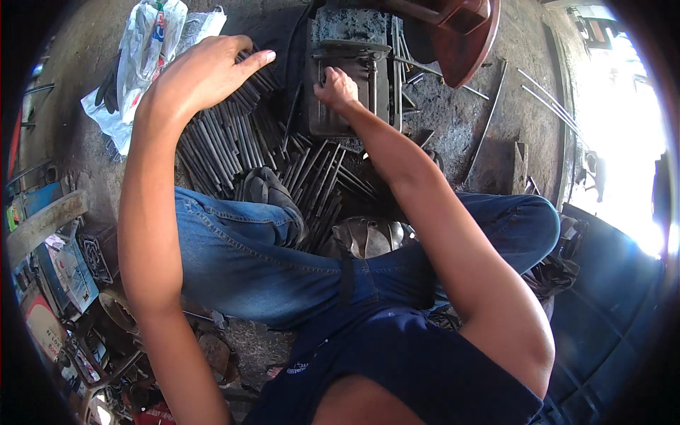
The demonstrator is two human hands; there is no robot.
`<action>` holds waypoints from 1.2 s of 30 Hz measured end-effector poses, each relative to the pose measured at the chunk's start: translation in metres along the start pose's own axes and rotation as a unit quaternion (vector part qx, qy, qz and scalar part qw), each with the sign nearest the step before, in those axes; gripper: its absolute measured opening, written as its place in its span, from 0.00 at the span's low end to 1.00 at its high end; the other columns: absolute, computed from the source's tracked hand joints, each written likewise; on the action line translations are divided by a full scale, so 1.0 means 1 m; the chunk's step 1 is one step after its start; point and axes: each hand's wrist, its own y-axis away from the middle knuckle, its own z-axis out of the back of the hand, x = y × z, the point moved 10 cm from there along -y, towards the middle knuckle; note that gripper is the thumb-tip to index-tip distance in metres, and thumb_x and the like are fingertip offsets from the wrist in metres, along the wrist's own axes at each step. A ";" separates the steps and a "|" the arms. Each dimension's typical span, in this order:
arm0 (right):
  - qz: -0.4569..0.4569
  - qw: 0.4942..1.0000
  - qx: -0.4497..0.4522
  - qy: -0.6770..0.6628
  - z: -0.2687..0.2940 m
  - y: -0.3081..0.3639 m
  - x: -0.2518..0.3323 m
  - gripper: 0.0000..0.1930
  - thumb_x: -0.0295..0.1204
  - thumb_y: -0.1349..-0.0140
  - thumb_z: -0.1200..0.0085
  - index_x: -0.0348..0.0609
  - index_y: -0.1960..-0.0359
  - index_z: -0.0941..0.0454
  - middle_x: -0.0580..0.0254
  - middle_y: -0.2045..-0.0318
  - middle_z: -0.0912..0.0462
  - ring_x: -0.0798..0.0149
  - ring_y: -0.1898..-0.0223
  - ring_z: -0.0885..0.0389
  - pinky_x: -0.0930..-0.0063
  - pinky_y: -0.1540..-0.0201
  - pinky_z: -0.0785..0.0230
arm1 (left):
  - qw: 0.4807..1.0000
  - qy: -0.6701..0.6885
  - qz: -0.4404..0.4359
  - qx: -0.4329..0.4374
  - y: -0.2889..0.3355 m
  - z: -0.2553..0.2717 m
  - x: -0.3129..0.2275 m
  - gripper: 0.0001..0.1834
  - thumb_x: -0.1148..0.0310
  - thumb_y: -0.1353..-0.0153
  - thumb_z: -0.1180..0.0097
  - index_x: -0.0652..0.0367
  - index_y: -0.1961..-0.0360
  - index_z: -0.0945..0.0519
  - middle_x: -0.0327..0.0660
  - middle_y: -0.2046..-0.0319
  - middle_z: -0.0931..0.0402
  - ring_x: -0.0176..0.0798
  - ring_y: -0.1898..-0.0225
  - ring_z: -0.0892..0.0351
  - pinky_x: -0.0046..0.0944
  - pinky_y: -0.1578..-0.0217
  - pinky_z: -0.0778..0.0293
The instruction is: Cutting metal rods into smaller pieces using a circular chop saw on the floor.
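Note:
My left hand hangs over the upper end of a stack of dark metal rods, thumb stretched to the right. Its other fingers curl down out of sight, so any hold on a rod is hidden. To the right, my right hand rests at the flat metal base of a machine with a clamp-like screw part. Its fingers are curled closed around something too small or covered to name. Above that base, at the upper right, juts a reddish-brown curved metal guard.
More short rods lie in a loose heap before my legs. White plastic bags sit at the far left. Long thin rods lie on the gritty floor at right. Mixed tools and scrap crowd the left side, and a blue panel stands at right.

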 end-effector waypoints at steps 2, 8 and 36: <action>-0.025 0.999 -0.031 -0.007 0.001 0.008 -0.009 0.21 0.41 0.47 0.44 0.40 0.57 0.27 0.47 0.55 0.22 0.44 0.52 0.21 0.53 0.50 0.27 | 1.000 -0.006 -0.006 -0.003 0.000 -0.001 0.000 0.32 0.43 0.33 0.54 0.62 0.47 0.21 0.54 0.53 0.20 0.54 0.52 0.19 0.49 0.49 0.28; -0.082 0.994 -0.025 0.065 0.007 -0.003 -0.030 0.18 0.35 0.40 0.49 0.37 0.51 0.30 0.46 0.54 0.21 0.48 0.53 0.19 0.57 0.51 0.26 | 0.998 0.016 -0.022 -0.056 0.003 0.005 -0.001 0.30 0.44 0.34 0.52 0.64 0.53 0.19 0.57 0.61 0.19 0.57 0.56 0.19 0.47 0.53 0.26; 0.082 0.978 -0.034 0.189 0.025 -0.028 -0.009 0.11 0.28 0.39 0.51 0.40 0.56 0.27 0.51 0.60 0.20 0.52 0.63 0.15 0.59 0.63 0.21 | 0.997 0.020 -0.017 -0.068 0.030 0.012 -0.014 0.30 0.45 0.35 0.49 0.67 0.52 0.20 0.57 0.55 0.21 0.58 0.52 0.22 0.49 0.48 0.28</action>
